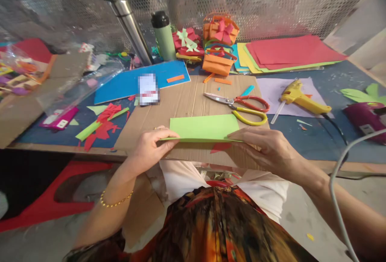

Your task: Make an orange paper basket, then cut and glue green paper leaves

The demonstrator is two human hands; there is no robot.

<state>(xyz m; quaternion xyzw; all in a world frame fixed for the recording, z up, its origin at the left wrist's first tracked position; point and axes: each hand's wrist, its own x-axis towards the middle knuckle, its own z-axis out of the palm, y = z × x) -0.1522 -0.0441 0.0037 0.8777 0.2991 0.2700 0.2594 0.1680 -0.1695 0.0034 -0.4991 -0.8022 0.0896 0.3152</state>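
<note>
A light green sheet of paper [205, 127] stretches between my two hands, just above the front of a cardboard mat [177, 97]. My left hand [153, 145] pinches its near left corner between thumb and fingers. At the near right corner, my right hand [265, 145] grips the paper the same way. The near edge is raised a little, and whether it is folded I cannot tell. Beyond the sheet's right end lie scissors [238, 105] with one red and one yellow handle, blades pointing left. A red paper scrap [220, 147] shows below the sheet.
A yellow glue gun [304, 97] rests on lilac paper [268, 87] at right, its cord trailing forward. Small orange paper bags [218, 65], a green bottle [163, 37] and stacked coloured paper [289, 53] stand behind. A white cable [334, 189] hangs near my right forearm.
</note>
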